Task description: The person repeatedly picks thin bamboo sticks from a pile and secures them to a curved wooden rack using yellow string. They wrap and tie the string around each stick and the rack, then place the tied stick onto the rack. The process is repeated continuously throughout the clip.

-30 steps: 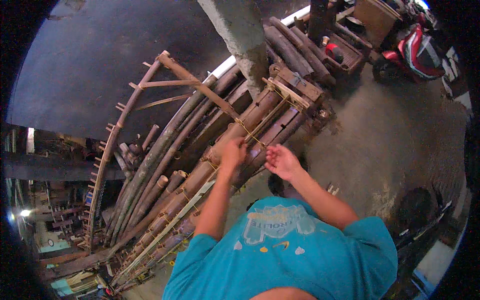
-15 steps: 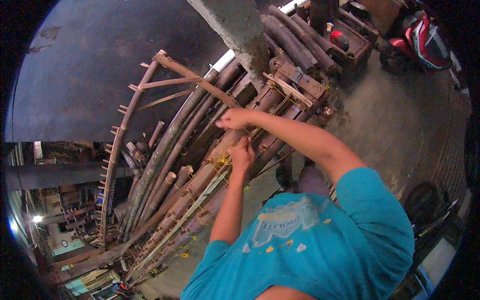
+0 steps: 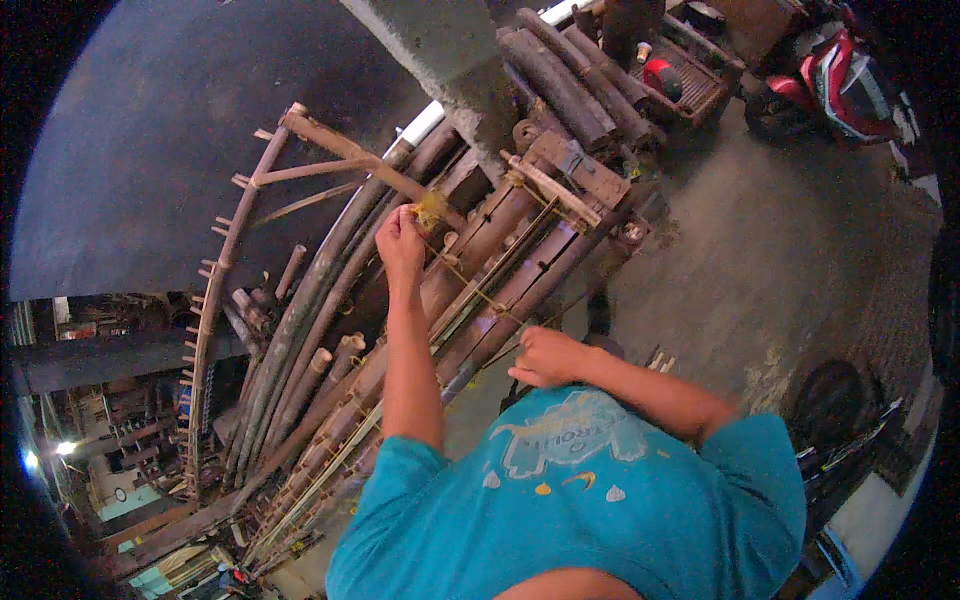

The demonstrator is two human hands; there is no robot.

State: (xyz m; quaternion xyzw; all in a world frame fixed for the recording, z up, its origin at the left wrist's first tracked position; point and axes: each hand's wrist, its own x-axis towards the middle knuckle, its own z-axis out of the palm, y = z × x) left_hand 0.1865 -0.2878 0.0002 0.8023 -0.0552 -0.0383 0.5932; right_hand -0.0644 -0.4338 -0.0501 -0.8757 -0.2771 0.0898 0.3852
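Standing over a grey concrete floor [image 3: 760, 250] in a dim workshop, with a dark wall [image 3: 140, 150] filling ten o'clock and a concrete pillar [image 3: 450, 60] rising at twelve. Looking down on a stack of thick bamboo poles [image 3: 480, 290], lying slanted from seven o'clock up to one o'clock, with a curved wooden frame [image 3: 215, 300] of short pegs bending along the left side. Seeing more dark poles [image 3: 560, 80] piled at one o'clock, beside a crate [image 3: 690, 80] with a red can, and a red motorbike [image 3: 840, 80] parked at two o'clock.

Reaching up with the left hand [image 3: 402, 240] toward eleven o'clock, fingers closed in a pinch on a small yellowish bundle [image 3: 432, 212] at the top end of a thin string [image 3: 470, 285]. Keeping the right hand [image 3: 545, 358] low, near the centre, just above the chest, fingers curled together; seeming to grip the lower end of the string, though not possible to tell for sure. Running taut and slanted, the string, from the left hand down to the right hand, crossing over the poles. Resting at one o'clock of the left hand, a wooden bar [image 3: 560, 185] with a metal piece. Wearing a teal shirt [image 3: 560, 510], filling six o'clock.
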